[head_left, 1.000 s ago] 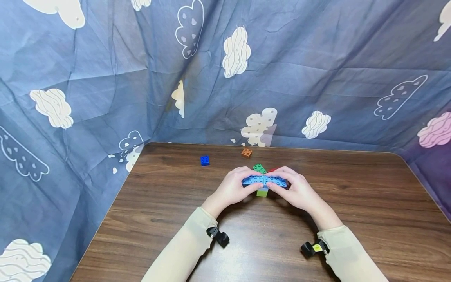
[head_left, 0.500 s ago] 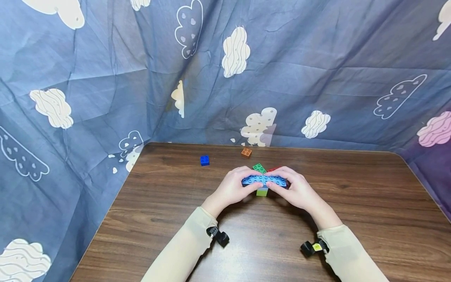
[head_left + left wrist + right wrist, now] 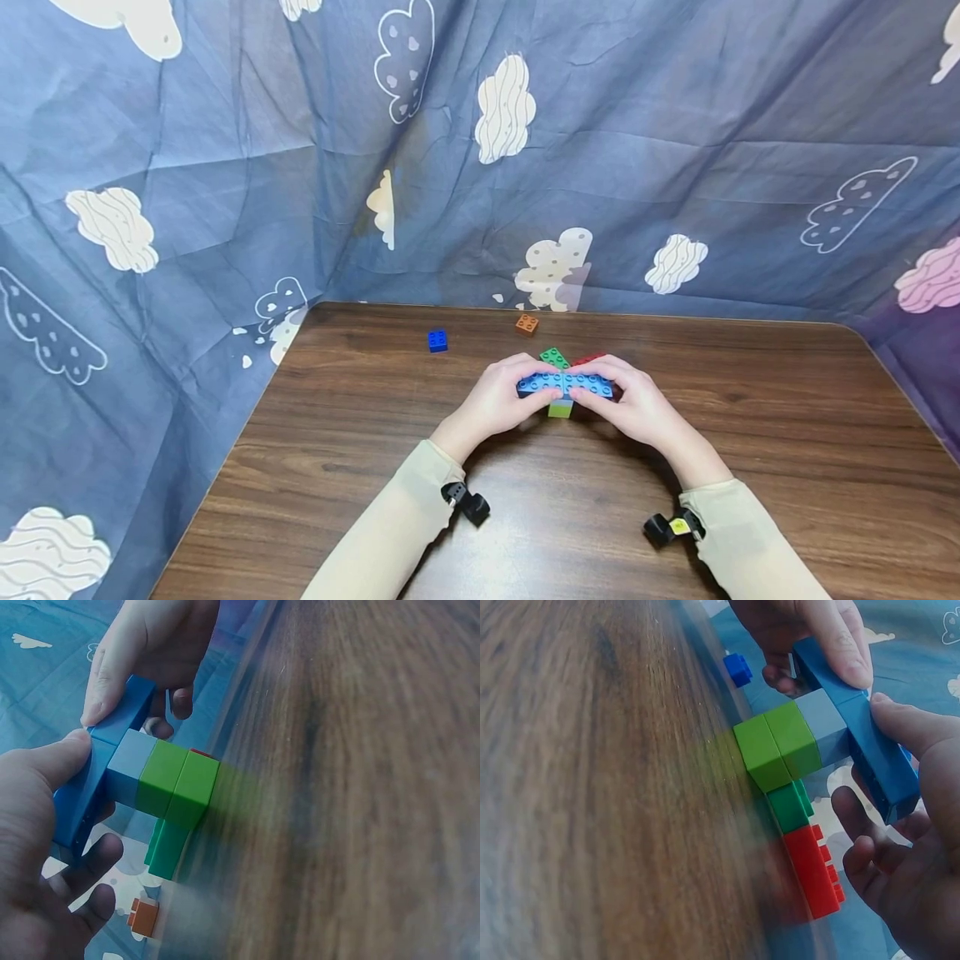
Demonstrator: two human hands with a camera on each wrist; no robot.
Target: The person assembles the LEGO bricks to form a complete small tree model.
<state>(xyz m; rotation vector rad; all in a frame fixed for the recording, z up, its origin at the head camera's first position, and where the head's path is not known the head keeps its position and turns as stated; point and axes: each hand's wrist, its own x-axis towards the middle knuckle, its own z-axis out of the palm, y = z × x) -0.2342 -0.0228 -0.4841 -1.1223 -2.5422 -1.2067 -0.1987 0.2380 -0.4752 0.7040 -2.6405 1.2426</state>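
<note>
In the head view a short tower stands on the table, with two long blue bricks laid end to end across its top. My left hand (image 3: pixel 495 398) pinches the left blue brick (image 3: pixel 536 384), thumb on the near side and fingers behind. The right blue brick (image 3: pixel 592 386) is pinched the same way by my right hand (image 3: pixel 637 404). Both thumb tips sit close to the seam. Under the blue bricks, the left wrist view shows a light blue brick (image 3: pixel 133 769) on two stacked lime green bricks (image 3: pixel 196 789). Parts of the blue bricks are hidden by fingers.
Behind the tower lie a green brick (image 3: pixel 553 357) and a red brick (image 3: pixel 811 871), partly hidden in the head view. Farther back are a small blue brick (image 3: pixel 437 342) and an orange brick (image 3: pixel 527 324). A patterned cloth (image 3: pixel 450 192) hangs behind the wooden table (image 3: pixel 337 433).
Both hands stay on the blue bricks in nearly the same pose. The whole head view has shifted very slightly.
</note>
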